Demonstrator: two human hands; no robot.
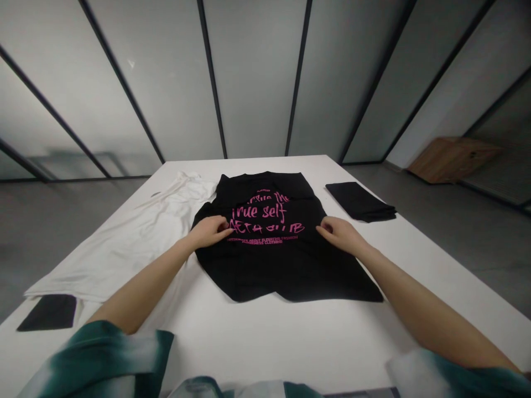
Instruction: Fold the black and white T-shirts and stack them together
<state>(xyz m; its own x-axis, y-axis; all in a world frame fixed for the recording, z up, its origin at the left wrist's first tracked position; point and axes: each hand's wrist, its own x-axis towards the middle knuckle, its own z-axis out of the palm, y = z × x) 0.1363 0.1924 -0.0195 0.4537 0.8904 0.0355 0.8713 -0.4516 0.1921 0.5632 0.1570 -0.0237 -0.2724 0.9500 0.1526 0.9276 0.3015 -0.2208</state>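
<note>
In front of me a black T-shirt (265, 271) with pink lettering lies spread on the white table. A crease crosses its upper lettering, and its far part is folded over itself. On the shirt's left side, my left hand (208, 231) is closed, thumb and curled fingers pinching the cloth beside the print. My right hand (339, 233) is likewise closed in a pinch at the shirt's right edge, level with the left. How much fabric each hand holds is hidden by the fingers.
A crumpled white garment (133, 243) covers the table's left side, with a small black folded piece (52, 312) partly under its near end. Folded black cloth (359, 202) lies at the right. Beyond the white table (257, 342) stand frosted panels; a wooden box (448, 157) sits on the floor.
</note>
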